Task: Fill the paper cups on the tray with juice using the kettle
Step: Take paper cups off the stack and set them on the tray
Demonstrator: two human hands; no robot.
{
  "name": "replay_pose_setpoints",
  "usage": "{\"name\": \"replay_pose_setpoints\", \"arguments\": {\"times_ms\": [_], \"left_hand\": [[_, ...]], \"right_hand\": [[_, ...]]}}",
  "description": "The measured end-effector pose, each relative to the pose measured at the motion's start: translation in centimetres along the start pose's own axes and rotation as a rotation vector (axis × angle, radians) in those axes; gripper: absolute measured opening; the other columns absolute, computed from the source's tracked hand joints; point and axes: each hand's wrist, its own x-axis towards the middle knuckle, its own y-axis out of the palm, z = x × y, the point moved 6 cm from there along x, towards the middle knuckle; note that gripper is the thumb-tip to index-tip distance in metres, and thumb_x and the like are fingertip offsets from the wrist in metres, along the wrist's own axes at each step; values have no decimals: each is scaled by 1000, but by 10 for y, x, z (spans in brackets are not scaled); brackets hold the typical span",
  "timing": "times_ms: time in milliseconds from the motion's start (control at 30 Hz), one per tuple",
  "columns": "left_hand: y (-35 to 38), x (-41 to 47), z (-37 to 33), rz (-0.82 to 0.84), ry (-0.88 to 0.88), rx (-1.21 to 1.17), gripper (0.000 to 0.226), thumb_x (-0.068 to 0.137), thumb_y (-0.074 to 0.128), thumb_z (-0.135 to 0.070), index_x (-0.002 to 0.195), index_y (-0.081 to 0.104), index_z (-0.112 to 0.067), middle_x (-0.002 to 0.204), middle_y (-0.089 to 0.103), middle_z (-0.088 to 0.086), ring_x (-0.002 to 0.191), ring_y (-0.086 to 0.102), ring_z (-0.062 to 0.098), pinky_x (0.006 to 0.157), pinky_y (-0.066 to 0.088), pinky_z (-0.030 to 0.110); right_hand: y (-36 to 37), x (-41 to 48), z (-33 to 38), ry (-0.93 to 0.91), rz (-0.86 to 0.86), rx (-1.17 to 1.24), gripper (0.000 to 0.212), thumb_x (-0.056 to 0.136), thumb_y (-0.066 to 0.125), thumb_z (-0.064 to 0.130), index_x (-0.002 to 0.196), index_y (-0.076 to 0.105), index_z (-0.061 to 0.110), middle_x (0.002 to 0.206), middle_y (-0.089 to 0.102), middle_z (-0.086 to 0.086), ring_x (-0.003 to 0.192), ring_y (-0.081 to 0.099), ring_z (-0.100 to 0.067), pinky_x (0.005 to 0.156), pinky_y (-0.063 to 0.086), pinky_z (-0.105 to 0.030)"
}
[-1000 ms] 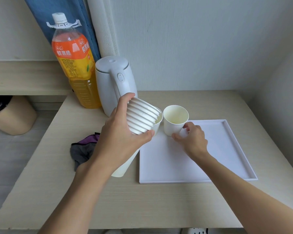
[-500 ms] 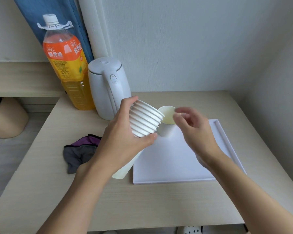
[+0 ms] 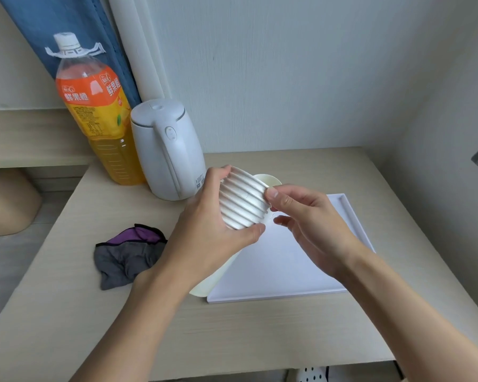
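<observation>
The left hand [image 3: 204, 232] grips the stack of paper cups [image 3: 243, 202] round its ribbed side, tilted over the left edge of the white tray [image 3: 351, 216], w/ the right hand [image 3: 312, 224] pinching the end cup's rim. The cups look light, thin & easily crushed (nested ones tend to stick), so prob. best pulled by the rolled rim. One cup [image 3: 271, 180] shows just behind the stack; the kettle [image 3: 166, 150], juice bottle [image 3: 97, 119] & cloth [image 3: 130, 249] sit on a pale wood table [image 3: 260, 340] in a wall corner.
</observation>
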Motion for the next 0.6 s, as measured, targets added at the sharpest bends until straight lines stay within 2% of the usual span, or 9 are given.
{"name": "replay_pose_setpoints", "arguments": {"times_ms": [167,267,333,433,533,600], "left_hand": [[3,0,1,37,13,6,80,70,92,-36,128,38,-45,110,60,-16,97,61,10,83,56,39],[4,0,0,63,24,-9,79,70,93,-35,131,42,-43,107,62,-12,96,63,15,81,57,42],[5,0,0,75,33,0,80,71,93,-32,132,43,-44,106,62,-12,96,63,14,80,57,40],[4,0,4,58,29,19,81,71,92,-34,134,43,-47,110,59,-16,99,60,13,81,53,34],[2,-1,8,38,4,4,83,71,92,-37,136,42,-49,116,57,-20,105,59,14,87,54,36],[1,-1,8,33,-3,-5,83,71,91,-37,137,41,-48,116,56,-21,105,60,13,88,54,36]], "right_hand": [[-20,6,4,-32,-120,153,15,75,71,35,82,73,22,87,67,3,89,55,-16,85,41,-37],[-16,7,0,-17,-57,104,21,81,79,33,97,72,21,103,70,-10,97,63,-20,89,49,-39],[-14,7,-1,-36,-91,114,18,77,83,24,89,70,19,104,69,-20,95,65,-24,93,51,-42],[-28,6,12,-154,-249,256,22,71,77,21,86,61,16,91,68,-8,84,64,-19,88,52,-40],[-51,2,24,-292,-390,259,32,75,79,22,97,56,18,101,65,-1,89,65,-15,82,54,-31],[-66,-2,22,-331,-501,140,41,78,83,22,107,54,22,110,61,3,97,64,-15,83,55,-29]]}}
